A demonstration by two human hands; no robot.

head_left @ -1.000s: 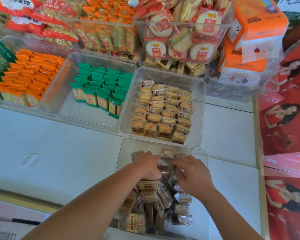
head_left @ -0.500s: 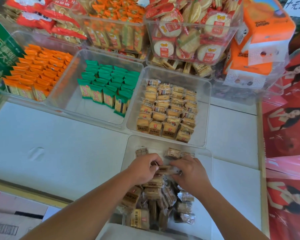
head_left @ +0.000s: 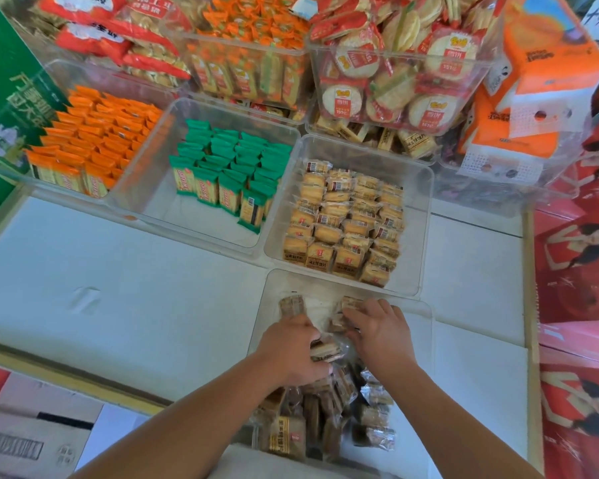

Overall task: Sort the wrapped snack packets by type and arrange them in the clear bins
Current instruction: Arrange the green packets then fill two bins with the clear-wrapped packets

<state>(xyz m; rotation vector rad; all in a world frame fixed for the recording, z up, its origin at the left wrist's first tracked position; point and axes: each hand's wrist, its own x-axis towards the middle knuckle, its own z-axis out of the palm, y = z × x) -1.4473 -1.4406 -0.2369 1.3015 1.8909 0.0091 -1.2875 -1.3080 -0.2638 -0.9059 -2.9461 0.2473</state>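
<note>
Both hands are inside the nearest clear bin, which holds a loose pile of brown wrapped snack packets. My left hand grips a brown packet at the middle of the bin. My right hand lies over packets at the bin's far end, fingers curled onto one. Another brown packet stands alone at the far left corner. Behind it a clear bin holds tan packets in neat rows.
A bin of green packets and a bin of orange packets sit in the same back row. Stacked bins of rice crackers and orange tissue packs rise behind. White tabletop spreads left; red boxes line the right.
Both hands have shifted toward the far end of the near bin. The left hand has lifted a brown packet from the pile. The camera has tilted down slightly.
</note>
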